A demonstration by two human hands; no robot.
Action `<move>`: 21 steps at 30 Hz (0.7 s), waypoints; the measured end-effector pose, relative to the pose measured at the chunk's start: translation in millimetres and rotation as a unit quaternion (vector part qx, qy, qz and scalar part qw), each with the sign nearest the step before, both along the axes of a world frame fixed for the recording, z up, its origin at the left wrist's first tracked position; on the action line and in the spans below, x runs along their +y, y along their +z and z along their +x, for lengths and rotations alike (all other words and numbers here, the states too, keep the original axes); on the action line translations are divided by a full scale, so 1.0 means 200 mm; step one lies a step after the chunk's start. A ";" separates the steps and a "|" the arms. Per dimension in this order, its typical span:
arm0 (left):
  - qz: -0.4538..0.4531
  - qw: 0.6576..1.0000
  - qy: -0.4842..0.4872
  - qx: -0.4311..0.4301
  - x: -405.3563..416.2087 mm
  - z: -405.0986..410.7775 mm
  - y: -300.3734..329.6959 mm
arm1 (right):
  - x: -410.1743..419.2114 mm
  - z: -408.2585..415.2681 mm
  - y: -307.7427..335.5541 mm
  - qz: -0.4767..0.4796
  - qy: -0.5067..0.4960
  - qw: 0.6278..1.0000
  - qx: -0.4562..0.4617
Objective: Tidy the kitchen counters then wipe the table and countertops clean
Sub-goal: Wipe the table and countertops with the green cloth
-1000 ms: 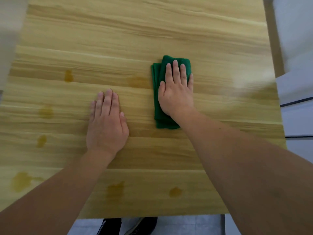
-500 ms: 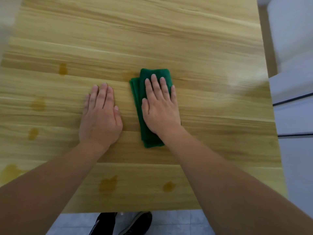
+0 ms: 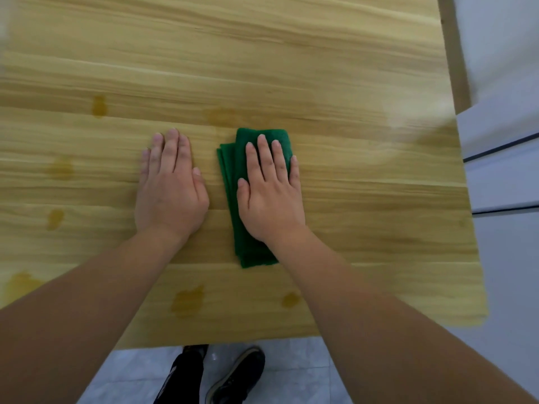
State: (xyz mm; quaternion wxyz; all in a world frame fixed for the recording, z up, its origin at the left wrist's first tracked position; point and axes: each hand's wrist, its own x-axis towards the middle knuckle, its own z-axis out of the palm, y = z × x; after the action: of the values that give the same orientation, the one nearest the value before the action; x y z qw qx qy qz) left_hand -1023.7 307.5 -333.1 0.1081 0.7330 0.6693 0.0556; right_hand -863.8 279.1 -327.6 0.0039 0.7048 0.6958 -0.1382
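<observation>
Green cloth [image 3: 233, 182] lies lengthwise front-to-back on table [image 3: 320, 68], R hand [image 3: 269, 196] flat w/ fingers extended

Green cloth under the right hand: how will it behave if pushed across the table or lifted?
The cloth is probably floppy: its folded layers fan apart at the left edge, so it would droop when lifted. Flat under the right hand, it should slide on the table, though layers may shift or bunch.

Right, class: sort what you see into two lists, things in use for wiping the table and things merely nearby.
In use: green cloth, right hand, left hand, wooden table, brownish stains.

Merely nearby: dark shoes, tiled floor.
</observation>
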 end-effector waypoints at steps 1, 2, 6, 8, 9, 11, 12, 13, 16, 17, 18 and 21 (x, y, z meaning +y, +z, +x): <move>0.000 1.000 0.000 0.000 0.00 0.00 0.00 | 0.05 0.00 0.00 0.001 -0.002 1.000 -0.002; -0.001 1.000 0.001 0.001 0.00 0.00 0.00 | 0.11 0.01 0.00 0.004 -0.005 1.000 -0.004; 0.008 1.000 -0.001 0.006 0.00 0.00 -0.01 | 0.36 0.06 -0.01 0.010 -0.010 1.000 -0.014; 0.013 1.000 -0.002 0.008 0.00 -0.01 -0.02 | 0.41 0.05 -0.02 0.008 -0.006 1.000 -0.019; 0.015 1.000 -0.005 0.008 0.00 -0.01 -0.02 | 0.41 0.05 -0.02 0.010 -0.006 1.000 -0.021; 0.011 1.000 -0.007 0.005 0.00 -0.01 -0.01 | 0.37 0.05 -0.02 0.018 -0.006 1.000 -0.022; 0.009 1.000 -0.007 0.005 0.00 -0.01 -0.01 | 0.34 0.05 -0.03 0.021 -0.005 1.000 -0.020; 0.009 1.000 -0.006 0.006 0.00 -0.02 -0.01 | 0.29 0.05 -0.03 0.024 -0.006 1.000 -0.017; 0.008 1.000 -0.007 0.005 0.00 -0.01 -0.01 | 0.09 0.07 -0.01 0.024 -0.013 1.000 -0.015; 0.008 1.000 -0.007 0.005 0.00 -0.01 0.00 | 0.03 0.07 -0.01 0.020 -0.014 1.000 -0.014; 0.007 1.000 -0.006 0.004 -0.01 -0.01 0.00 | -0.05 0.07 -0.01 0.015 -0.016 1.000 -0.014; 0.003 1.000 -0.007 0.002 0.00 -0.01 0.00 | -0.26 0.10 -0.01 0.011 -0.016 1.000 -0.011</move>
State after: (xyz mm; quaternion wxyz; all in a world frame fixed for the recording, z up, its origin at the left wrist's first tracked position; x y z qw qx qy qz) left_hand -1026.4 307.2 -332.7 0.1052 0.7382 0.6641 0.0554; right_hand -844.1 227.3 -329.0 0.0012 0.7174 0.6857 -0.1228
